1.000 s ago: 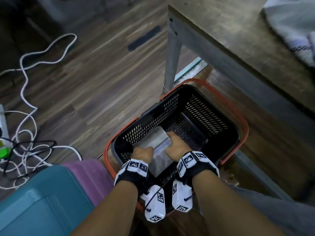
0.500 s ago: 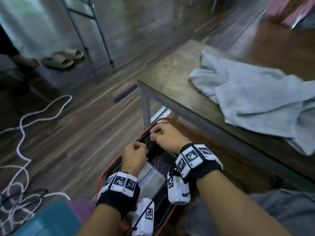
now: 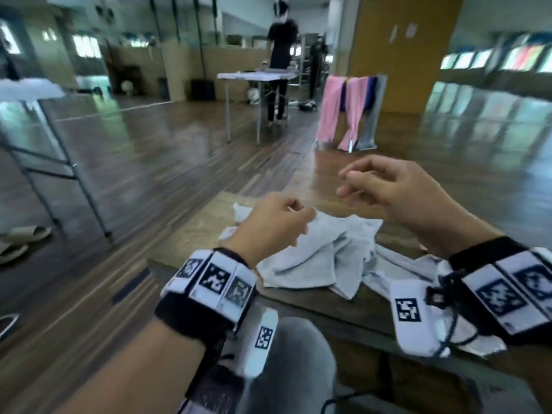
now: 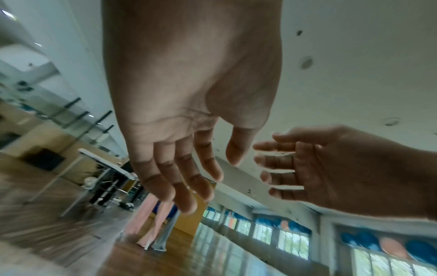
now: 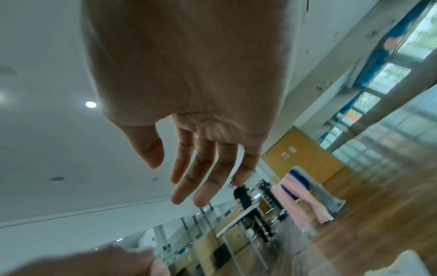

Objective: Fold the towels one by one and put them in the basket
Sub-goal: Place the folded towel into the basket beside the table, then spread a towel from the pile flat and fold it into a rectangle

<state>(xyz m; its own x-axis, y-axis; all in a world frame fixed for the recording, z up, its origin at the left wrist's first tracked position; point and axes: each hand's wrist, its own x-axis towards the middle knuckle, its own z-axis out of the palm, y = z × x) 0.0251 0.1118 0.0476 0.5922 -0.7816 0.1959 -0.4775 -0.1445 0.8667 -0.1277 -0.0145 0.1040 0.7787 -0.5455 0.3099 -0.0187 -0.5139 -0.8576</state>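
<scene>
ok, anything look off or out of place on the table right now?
Nothing damaged or spilled. The grey towels lie crumpled in an unfolded heap on the table, one edge hanging over the near side, as expected before folding. The left hand and right hand hover above, holding nothing.

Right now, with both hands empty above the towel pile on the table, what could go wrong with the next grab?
1. The grey towels lie crumpled and overlapping, so the left hand or right hand might lift two at once.
2. Cloth hangs over the table front edge and may slide off when pulled.
3. The basket is out of view, so placing needs another look down.
</scene>
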